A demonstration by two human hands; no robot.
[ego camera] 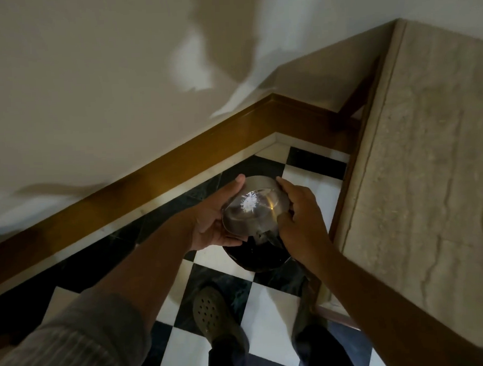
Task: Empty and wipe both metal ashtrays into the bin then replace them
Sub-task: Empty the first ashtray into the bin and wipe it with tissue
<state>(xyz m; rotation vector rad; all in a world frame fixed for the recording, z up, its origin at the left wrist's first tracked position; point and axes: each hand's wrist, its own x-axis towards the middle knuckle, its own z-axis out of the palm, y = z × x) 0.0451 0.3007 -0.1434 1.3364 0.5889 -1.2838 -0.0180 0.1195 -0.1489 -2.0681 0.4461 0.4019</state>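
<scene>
A round metal ashtray [254, 207] is tilted upside down, its shiny underside facing me, right above a dark round bin [262, 256] on the floor. My left hand [217, 215] grips its left rim, thumb at the top. My right hand [301, 216] holds the right rim, fingers curled around the edge. Part of the bin's opening is hidden behind the ashtray and my hands. Only this one ashtray is in view.
The bin stands on a black-and-white checkered floor [266, 313] in a corner lined with a brown wooden skirting board [178, 169]. A beige stone counter [430, 173] runs along the right. My shoe [213, 315] is just below the bin.
</scene>
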